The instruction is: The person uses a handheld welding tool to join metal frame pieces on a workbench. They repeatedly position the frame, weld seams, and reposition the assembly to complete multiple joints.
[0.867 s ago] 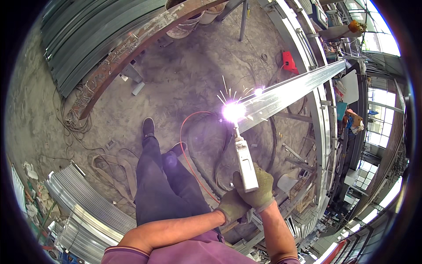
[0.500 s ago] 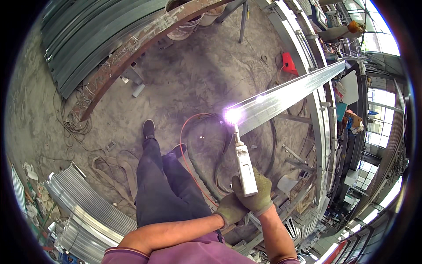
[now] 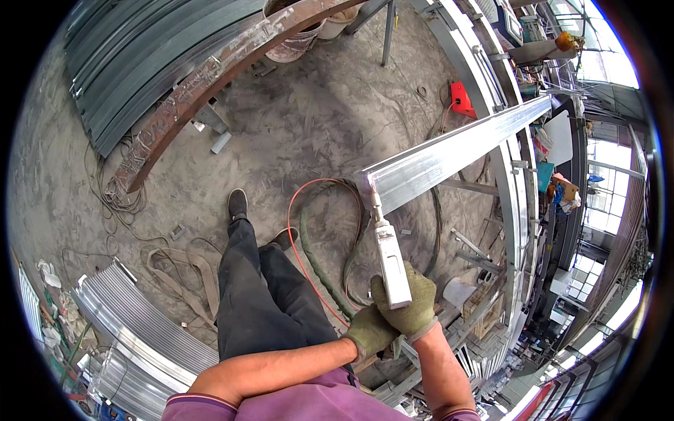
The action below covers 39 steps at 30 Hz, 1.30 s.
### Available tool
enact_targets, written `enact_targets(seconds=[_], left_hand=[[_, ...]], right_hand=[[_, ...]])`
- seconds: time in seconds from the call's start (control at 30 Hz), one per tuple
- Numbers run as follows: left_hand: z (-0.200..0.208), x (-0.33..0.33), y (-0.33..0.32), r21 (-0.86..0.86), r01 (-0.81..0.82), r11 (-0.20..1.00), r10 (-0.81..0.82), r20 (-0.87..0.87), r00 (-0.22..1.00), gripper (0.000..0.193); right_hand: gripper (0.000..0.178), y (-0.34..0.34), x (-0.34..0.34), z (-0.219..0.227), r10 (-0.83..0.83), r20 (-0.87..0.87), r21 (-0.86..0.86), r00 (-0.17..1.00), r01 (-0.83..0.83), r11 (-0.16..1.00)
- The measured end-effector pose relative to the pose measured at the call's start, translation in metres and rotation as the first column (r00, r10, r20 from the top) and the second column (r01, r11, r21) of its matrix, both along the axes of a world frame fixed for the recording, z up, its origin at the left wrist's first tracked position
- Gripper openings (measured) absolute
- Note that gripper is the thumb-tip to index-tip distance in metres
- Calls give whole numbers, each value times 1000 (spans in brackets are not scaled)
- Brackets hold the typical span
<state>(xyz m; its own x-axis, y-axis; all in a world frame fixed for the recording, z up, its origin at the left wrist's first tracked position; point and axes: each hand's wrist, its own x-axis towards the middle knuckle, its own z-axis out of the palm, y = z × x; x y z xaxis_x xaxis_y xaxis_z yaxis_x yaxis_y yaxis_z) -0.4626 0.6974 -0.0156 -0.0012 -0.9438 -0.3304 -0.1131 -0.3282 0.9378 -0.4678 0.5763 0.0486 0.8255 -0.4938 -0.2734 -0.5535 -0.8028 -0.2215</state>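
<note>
My right hand (image 3: 411, 303), in a green work glove, is wrapped around a white handheld welding gun (image 3: 393, 266). The gun's metal nozzle points away from me and meets the near end of a long silvery metal beam (image 3: 456, 156). No bright flash shows at the tip. My left hand (image 3: 371, 331), gloved alike, is closed just below and against the right one; its fingertips and whatever they hold are hidden. From the near end, the beam runs to the far right across a metal frame.
Rails of a long metal frame (image 3: 516, 189) curve along the right. An orange hose (image 3: 291, 217) and dark cables loop on the floor near my feet. A rusty beam (image 3: 175, 105), buckets (image 3: 291, 48) and stacked grey profiles (image 3: 140, 63) stand far left; ribbed metal sheets (image 3: 144, 309) lie near left.
The bright purple-white flash at the welding gun's tip has gone out, and the beam's end now shows plainly. My hands and the gun have barely moved.
</note>
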Motion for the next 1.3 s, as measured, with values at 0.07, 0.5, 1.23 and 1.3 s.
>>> enact_targets(seconds=[0.07,0.5,1.23,1.3], left_hand=[[-8,-10,0,-16,-38,999,38,-3,999,29],[-10,-16,-6,9,-83,996,84,-86,993,35],[-8,-15,-2,-26,-162,986,158,-121,980,34],[-8,-18,-2,-59,-190,980,184,-102,978,34]], right_hand=[[20,-1,3,1,13,1,-2,1000,-13,1000],[22,-5,2,1,29,-13,-4,999,-29,1000],[14,-4,-8,-4,72,-5,-37,997,-72,997],[13,-4,-8,-5,62,-3,-39,998,-62,997]])
